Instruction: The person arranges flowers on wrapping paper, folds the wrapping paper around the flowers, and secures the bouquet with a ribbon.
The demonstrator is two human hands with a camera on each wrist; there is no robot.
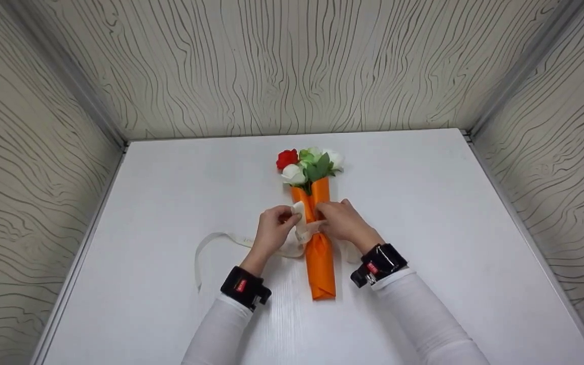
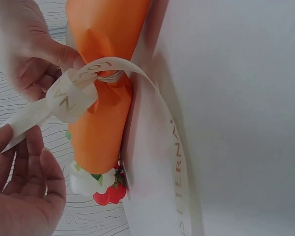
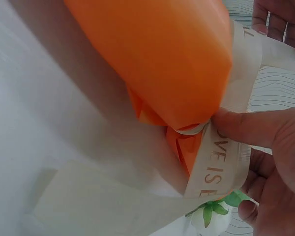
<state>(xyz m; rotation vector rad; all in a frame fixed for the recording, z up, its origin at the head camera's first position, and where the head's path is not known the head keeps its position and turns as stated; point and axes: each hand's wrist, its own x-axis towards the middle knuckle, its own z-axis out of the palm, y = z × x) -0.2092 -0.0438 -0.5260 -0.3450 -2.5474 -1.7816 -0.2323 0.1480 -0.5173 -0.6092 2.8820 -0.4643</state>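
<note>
A bouquet wrapped in orange paper [image 1: 321, 266] lies on the white table, blooms toward the back wall. Its flowers are a red rose [image 1: 287, 159], white ones [image 1: 293, 174] and green leaves [image 1: 319, 168]. Cream ribbon with printed letters [image 2: 179, 162] loops around the cinched middle of the wrap, where a thin pale band [image 3: 192, 130] also shows. My left hand [image 1: 272, 229] pinches one ribbon end between thumb and fingers, left of the wrap. On the wrap's right side, my right hand [image 1: 343, 221] holds the ribbon against the cinched part, thumb in front and fingers curled behind.
One long ribbon tail curves over the table [image 1: 160, 203] to the left. Another short tail [image 3: 103, 201] lies to the right of the wrap. Wood-grain patterned walls [image 1: 282, 66] stand behind and on both sides of the table.
</note>
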